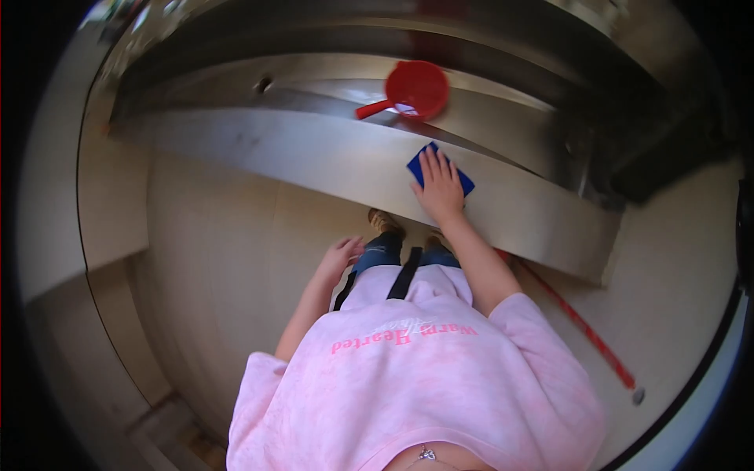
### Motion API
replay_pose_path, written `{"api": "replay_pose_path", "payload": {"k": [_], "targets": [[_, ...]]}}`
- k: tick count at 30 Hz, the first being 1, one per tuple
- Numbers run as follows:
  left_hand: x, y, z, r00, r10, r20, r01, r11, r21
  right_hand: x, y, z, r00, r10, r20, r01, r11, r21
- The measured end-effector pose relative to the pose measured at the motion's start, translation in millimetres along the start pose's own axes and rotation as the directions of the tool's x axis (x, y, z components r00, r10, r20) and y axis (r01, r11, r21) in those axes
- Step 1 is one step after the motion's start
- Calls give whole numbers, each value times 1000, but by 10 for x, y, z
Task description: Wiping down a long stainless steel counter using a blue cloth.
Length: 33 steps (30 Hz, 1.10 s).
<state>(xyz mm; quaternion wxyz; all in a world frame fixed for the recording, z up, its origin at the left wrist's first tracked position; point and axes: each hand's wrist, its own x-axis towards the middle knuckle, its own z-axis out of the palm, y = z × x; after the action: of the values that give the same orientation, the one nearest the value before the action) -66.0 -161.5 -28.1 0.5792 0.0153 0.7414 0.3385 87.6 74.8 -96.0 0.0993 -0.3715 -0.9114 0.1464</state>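
Note:
My right hand [440,189] lies flat, palm down, over a blue cleaning cloth or pad [416,171]. It presses the cloth against the broad front ledge of a stainless steel trough sink [330,152]. Blue corners stick out on both sides of the fingers. Just beyond it, a red plastic dipper [417,88] sits in the trough, its handle pointing left. My left hand [346,252] hangs beside my left thigh, away from the sink, with its fingers loosely bent and slightly blurred. Nothing shows in it.
A round drain hole [263,85] lies in the trough left of the dipper. Dark blurred items [660,159] stand at the trough's right end. A red pole [583,324] slants from under the ledge towards the right. My shoes [384,221] stand close below the ledge on the tiled floor [224,224].

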Motion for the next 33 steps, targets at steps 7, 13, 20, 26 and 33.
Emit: {"api": "replay_pose_path", "payload": {"k": [7,13,20,26,33], "targets": [[405,-557,-353,990,87,-115,-86,996,15,-562,70,-49,920,-294,258,302,953,6],[1566,-2046,-971,902,195,-384,-49,933,357,-872,700,514,987,-83,136,115,962,-248],[1226,-2959,-1377,864,115,-491,61,943,327,-436,523,855,977,76,-199,-149,912,-382],[913,-3351,-1446,833,31,-552,101,973,207,786,-499,1003,991,73,-115,-109,930,-352],[786,-3883,-1851,860,-120,-496,209,970,128,980,-1093,1491,984,-168,61,177,956,-233]]}}
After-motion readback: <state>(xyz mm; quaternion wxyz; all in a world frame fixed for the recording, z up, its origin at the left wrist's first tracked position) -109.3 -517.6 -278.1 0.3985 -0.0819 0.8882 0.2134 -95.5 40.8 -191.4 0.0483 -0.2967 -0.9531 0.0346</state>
